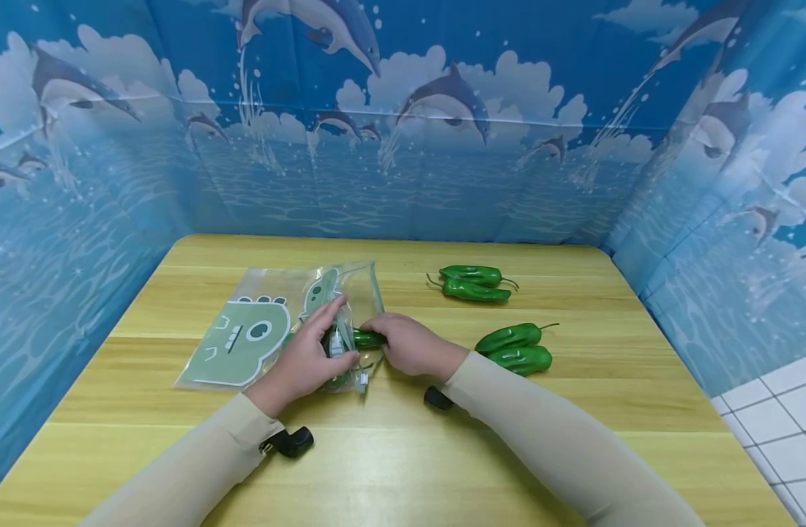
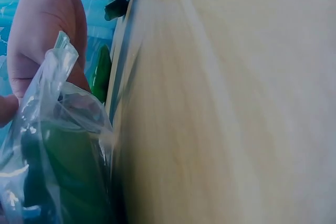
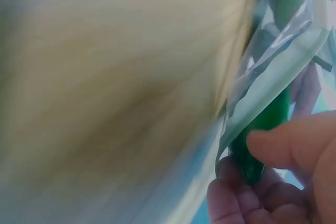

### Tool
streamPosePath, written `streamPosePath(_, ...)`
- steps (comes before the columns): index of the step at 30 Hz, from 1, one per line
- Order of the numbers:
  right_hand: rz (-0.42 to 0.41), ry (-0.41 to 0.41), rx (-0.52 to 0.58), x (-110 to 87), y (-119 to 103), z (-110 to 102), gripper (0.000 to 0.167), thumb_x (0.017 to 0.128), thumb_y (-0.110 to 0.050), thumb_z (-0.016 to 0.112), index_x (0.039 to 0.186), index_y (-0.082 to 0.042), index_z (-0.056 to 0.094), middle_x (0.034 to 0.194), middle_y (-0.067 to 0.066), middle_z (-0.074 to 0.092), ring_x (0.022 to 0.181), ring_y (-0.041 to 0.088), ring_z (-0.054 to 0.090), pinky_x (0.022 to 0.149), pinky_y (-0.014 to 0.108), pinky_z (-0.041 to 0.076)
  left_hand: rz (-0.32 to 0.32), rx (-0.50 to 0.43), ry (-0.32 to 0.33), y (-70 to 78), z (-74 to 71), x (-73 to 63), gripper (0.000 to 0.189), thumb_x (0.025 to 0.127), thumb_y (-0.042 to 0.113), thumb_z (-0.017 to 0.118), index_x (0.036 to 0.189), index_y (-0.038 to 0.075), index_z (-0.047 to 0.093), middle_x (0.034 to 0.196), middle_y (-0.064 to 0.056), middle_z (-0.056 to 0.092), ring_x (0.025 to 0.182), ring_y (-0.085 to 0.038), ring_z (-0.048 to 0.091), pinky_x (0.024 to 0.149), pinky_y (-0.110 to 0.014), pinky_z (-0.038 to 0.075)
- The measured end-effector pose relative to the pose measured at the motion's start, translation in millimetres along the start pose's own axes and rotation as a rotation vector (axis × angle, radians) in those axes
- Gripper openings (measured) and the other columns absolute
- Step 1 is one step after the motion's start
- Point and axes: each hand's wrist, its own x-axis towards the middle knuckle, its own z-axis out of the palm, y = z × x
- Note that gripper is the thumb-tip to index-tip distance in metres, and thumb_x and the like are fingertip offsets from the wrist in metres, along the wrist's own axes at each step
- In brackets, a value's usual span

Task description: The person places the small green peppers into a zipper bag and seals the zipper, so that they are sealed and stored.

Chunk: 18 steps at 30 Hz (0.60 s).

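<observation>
Green pepper (image 1: 367,338) pinched w/ R hand (image 1: 412,345); L hand (image 1: 302,366) spread on 1 clear bag (image 1: 234,351); 4 loose peppers (image 1: 476,291) on desk (image 1: 376,468).

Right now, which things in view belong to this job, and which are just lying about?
Job:
- clear printed bag, left hand against it
- green pepper at its opening, pinched by the right hand
- likely the far pepper pair and near pepper pair

Just surroundings:
- wooden table
- dolphin curtain
- white tiles
</observation>
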Motion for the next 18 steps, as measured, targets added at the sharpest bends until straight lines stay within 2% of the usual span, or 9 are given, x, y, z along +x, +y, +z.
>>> streamPosePath(9, -0.036, -0.008, -0.038, 6.4, -3.2, -0.6, 0.041, 0.108, -0.002, 0.051, 0.147, -0.009, 0.061, 0.145, 0.009, 0.066, 0.137, 0.027, 0.061, 0.117, 0.042, 0.049, 0.017, -0.015, -0.013, 2.8, 0.3, 0.3, 0.096, 0.092, 0.024, 0.081, 0.169, 0.027, 0.024, 0.173, -0.009, 0.028, 0.158, -0.04, 0.029, 0.123, -0.065, 0.034)
streamPosePath(14, 0.001, -0.017, -0.03, 10.9, -3.9, 0.5, 0.045, 0.107, -0.001, 0.052, 0.151, -0.011, 0.058, 0.146, 0.009, 0.066, 0.136, 0.028, 0.062, 0.117, 0.042, 0.049, 0.026, -0.042, -0.017, 2.0, 0.5, 0.1, 0.095, 0.093, 0.022, 0.081, 0.169, 0.028, 0.024, 0.173, -0.009, 0.028, 0.158, -0.039, 0.029, 0.123, -0.065, 0.035)
streamPosePath(18, 0.063, 0.01, -0.005, 11.9, -1.5, 0.7, 0.041, 0.106, -0.004, 0.057, 0.146, -0.009, 0.062, 0.143, 0.011, 0.068, 0.136, 0.029, 0.062, 0.117, 0.044, 0.049, 0.015, -0.064, -0.016, -0.2, -0.2, -0.1, 0.095, 0.093, 0.021, 0.081, 0.169, 0.031, 0.024, 0.173, -0.006, 0.028, 0.159, -0.036, 0.028, 0.124, -0.064, 0.033)
